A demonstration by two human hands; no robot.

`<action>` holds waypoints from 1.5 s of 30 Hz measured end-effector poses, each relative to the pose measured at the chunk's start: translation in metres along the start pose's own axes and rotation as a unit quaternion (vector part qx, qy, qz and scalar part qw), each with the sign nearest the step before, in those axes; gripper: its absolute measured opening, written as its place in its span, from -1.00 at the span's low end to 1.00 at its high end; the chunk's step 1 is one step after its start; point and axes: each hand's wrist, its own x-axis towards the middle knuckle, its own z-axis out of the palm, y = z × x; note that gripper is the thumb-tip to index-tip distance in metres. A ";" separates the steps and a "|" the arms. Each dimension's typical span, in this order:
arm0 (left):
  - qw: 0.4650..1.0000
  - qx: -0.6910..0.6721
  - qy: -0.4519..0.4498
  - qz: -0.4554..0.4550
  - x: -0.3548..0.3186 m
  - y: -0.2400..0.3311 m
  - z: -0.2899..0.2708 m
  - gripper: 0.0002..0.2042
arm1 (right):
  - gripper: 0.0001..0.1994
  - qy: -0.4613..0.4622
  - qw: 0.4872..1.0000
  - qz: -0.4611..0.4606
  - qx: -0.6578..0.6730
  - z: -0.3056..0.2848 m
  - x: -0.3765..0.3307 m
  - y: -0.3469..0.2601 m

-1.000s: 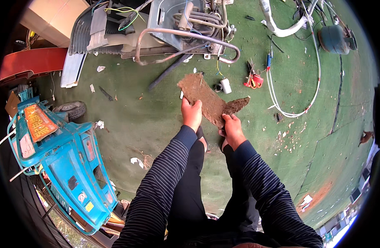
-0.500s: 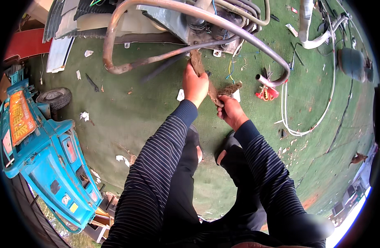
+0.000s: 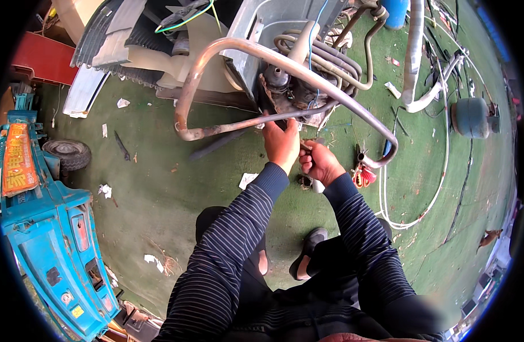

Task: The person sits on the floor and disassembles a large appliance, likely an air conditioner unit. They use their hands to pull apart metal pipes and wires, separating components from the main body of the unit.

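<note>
Right hand [image 3: 325, 163] pinches the edge of a brown fibrous pad [image 3: 305, 147], which sits mostly hidden between both hands; left hand [image 3: 282, 146] is at the bent copper pipe [image 3: 189, 94], its grip cannot be told; black compressor [image 3: 278, 80] just beyond, red-handled scissors [image 3: 364, 178] rightward on green carpet [image 3: 176, 196]

The pipe [image 3: 262, 52] is coppery brown-grey, the sleeves [image 3: 230, 233] pale-striped navy.

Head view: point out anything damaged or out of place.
The bent copper-coloured pipe looks odd: it loops out beyond the exposed machinery, its visible end open and joined to nothing. White scraps lie scattered on the green floor like stray rubbish.
</note>
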 end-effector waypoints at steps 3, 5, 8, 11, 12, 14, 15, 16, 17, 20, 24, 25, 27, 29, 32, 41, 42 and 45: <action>0.993 0.027 -0.031 0.110 0.004 -0.002 0.008 -0.16 | -0.72 -0.031 0.999 -0.016 0.004 0.004 0.023 -0.015; 0.986 0.052 -0.014 0.159 0.020 -0.012 0.008 -0.25 | -0.70 -0.053 0.998 -0.026 0.022 0.012 0.035 -0.019; 0.988 -0.051 -0.009 0.142 0.055 -0.018 0.004 -0.32 | -0.78 0.000 0.995 -0.096 0.038 0.036 0.053 -0.030; 0.986 -0.084 0.028 0.142 0.062 -0.014 0.011 -0.28 | -0.79 0.058 0.981 -0.186 0.011 0.047 0.061 -0.044; 0.986 -0.070 0.032 0.150 0.066 -0.011 0.012 -0.28 | -0.77 0.096 0.968 -0.231 -0.034 0.050 0.057 -0.049; 0.987 -0.037 0.034 0.152 0.062 -0.013 0.013 -0.27 | -0.80 0.126 0.965 -0.217 -0.079 0.045 0.053 -0.057; 0.991 -0.081 -0.007 0.102 0.058 -0.013 0.013 -0.28 | -0.81 0.115 0.970 -0.185 -0.112 0.037 0.051 -0.058; 0.994 -0.076 -0.030 0.072 0.054 -0.017 0.010 -0.29 | -0.82 0.114 0.967 -0.152 -0.168 0.031 0.048 -0.051; 0.996 -0.068 -0.048 0.039 0.048 -0.028 0.003 -0.30 | -0.81 0.120 0.956 -0.134 -0.230 0.031 0.041 -0.039; 0.985 -0.155 -0.072 -0.030 0.010 -0.070 -0.007 -0.47 | -0.81 0.150 0.895 -0.176 -0.381 0.015 0.014 0.001; 0.873 -0.116 -0.260 -0.395 -0.055 -0.082 -0.061 -0.53 | -0.76 0.143 0.833 -0.193 -0.498 -0.027 -0.001 0.039; 0.839 -0.084 -0.298 -0.447 -0.069 -0.085 -0.069 -0.49 | -0.73 0.147 0.778 -0.217 -0.570 -0.033 0.001 0.041; 0.735 -0.008 -0.431 -0.523 -0.081 -0.086 -0.080 -0.41 | -0.69 0.147 0.650 -0.260 -0.699 -0.042 0.006 0.046; 0.787 -0.005 -0.482 -0.385 -0.077 -0.081 -0.079 -0.52 | -0.63 0.203 0.535 -0.287 -0.768 -0.034 -0.004 0.053; 0.923 -0.140 -0.326 -0.150 -0.044 -0.071 -0.053 -0.66 | -0.61 0.168 0.512 -0.347 -0.767 -0.013 -0.053 0.053; 0.916 -0.344 -0.203 0.049 0.013 0.006 -0.048 -0.62 | -0.66 0.182 0.529 -0.356 -0.748 -0.012 -0.056 0.052; 0.907 -0.358 -0.216 0.058 0.010 0.010 -0.046 -0.60 | -0.66 0.173 0.542 -0.397 -0.720 -0.011 -0.052 0.051; 0.871 -0.407 -0.271 0.036 0.000 0.023 -0.053 -0.56 | -0.66 0.176 0.587 -0.321 -0.722 -0.017 -0.053 0.049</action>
